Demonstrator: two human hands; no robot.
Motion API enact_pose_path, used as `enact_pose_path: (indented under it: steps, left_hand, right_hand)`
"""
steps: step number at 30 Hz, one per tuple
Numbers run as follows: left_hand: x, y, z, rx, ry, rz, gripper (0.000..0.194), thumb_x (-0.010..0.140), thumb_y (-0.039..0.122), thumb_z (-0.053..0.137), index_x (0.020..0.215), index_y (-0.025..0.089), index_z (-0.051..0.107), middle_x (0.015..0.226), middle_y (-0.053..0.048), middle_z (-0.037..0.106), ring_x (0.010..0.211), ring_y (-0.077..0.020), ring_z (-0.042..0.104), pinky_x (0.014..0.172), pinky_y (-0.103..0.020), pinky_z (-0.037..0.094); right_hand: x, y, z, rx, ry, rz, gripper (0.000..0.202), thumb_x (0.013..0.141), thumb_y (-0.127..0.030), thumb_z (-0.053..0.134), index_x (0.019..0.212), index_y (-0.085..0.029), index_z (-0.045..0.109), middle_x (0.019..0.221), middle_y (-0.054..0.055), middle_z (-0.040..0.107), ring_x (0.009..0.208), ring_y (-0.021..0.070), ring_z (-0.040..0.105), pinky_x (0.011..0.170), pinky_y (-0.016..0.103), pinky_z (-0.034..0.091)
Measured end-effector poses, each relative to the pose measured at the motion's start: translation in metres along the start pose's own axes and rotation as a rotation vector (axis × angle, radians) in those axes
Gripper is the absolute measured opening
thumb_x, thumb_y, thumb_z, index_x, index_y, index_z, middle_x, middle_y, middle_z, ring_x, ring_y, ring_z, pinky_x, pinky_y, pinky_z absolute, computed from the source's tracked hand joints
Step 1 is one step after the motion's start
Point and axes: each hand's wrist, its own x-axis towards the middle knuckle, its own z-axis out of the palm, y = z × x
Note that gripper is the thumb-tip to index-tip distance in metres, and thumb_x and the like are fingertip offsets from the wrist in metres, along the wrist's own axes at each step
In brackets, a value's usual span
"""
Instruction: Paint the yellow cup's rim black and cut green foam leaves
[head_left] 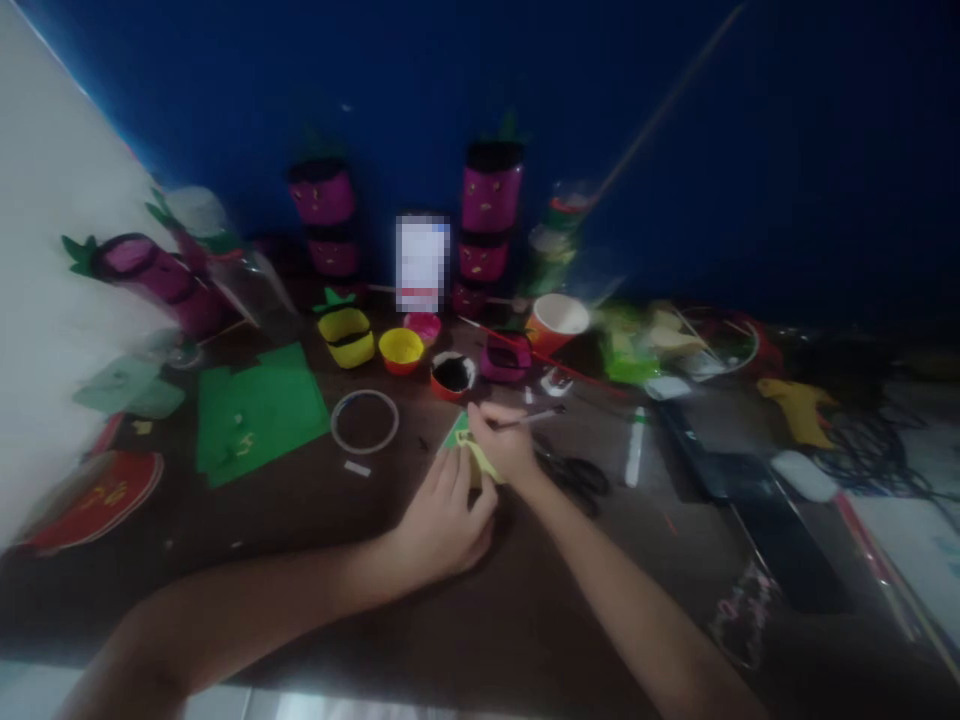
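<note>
A small yellow and green piece (482, 458) lies on the dark table in front of me, between my hands. My left hand (452, 505) is closed on its lower left side, with the fingers bent over it. From the right, my right hand (504, 440) pinches a thin dark brush or pen (536, 415), whose back end points right. The fingertips of my right hand are at the top of the piece and hide the tool's tip. Just behind stand a small cup of black paint (453, 374) and a yellow cup (401, 350).
Green sheets (259, 415) and a clear ring-shaped lid (365, 421) lie left. Purple decorated containers (491, 200) and a lit phone (421, 262) stand behind. To the right are black scissors (581, 475), a white marker (636, 447), a paper cup (556, 322) and a yellow glue gun (799, 405).
</note>
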Motion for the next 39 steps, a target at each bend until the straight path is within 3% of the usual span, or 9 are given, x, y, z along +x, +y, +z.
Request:
enact_pose_path:
  steps: [39]
  left_hand:
    - [-0.0002, -0.0002, 0.0000, -0.006, 0.005, -0.008, 0.041, 0.078, 0.034, 0.050, 0.109, 0.008, 0.052, 0.116, -0.028, 0.055, 0.114, -0.0369, 0.050, 0.097, -0.049, 0.036]
  right_hand:
    - [0.0003, -0.0006, -0.0007, -0.005, -0.002, -0.025, 0.040, 0.080, -0.025, 0.045, 0.047, -0.019, 0.025, 0.044, -0.006, 0.026, 0.043, 0.0073, 0.027, 0.044, 0.023, 0.024]
